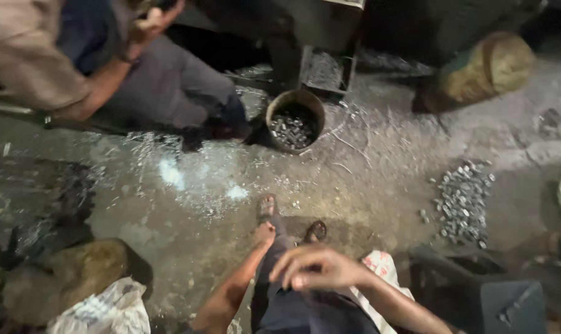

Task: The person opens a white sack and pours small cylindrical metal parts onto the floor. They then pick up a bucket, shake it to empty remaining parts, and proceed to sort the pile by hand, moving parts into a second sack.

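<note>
The left hand rests closed on the person's knee, holding nothing that shows. The right hand hangs above the lap, fingers loosely curled and empty (somewhat blurred). Ahead of both hands on the floor stands a round bucket of small metal pieces; a loose heap of metal pieces lies off to the right hand's side. Another person's hand is raised far ahead, left.

- Grey concrete floor, strewn with shiny metal shavings.
- Round bucket of small metal parts, toward far edge.
- Loose heap of metal pieces, right side.
- Stuffed sacks: far-right corner, near-left corner.
</note>
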